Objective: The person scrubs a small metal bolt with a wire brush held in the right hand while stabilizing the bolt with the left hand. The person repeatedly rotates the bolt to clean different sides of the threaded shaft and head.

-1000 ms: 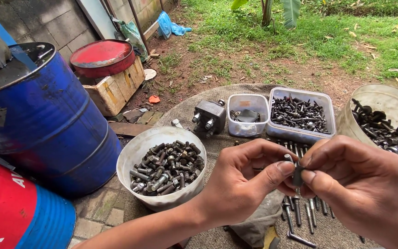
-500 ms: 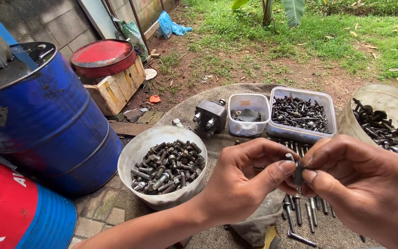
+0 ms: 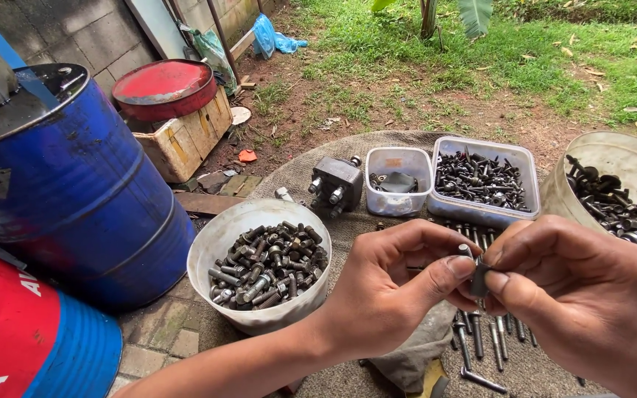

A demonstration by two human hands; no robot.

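Observation:
My left hand [image 3: 388,291] and my right hand [image 3: 576,291] meet in front of me, pinching a small dark bolt with a nut [image 3: 477,278] between their fingertips. Below them several loose bolts [image 3: 481,339] lie in a row on a brownish mat [image 3: 296,173]. A white bucket [image 3: 219,247] full of bolts and nuts stands just left of my left hand.
Two clear plastic tubs, a small one [image 3: 399,180] and a larger one [image 3: 484,184] holding dark screws, sit behind my hands. A round tub [image 3: 613,158] of hardware stands at the right. A dark metal part [image 3: 335,184], a blue drum [image 3: 75,191], and a red-lidded wooden box [image 3: 186,133] lie to the left.

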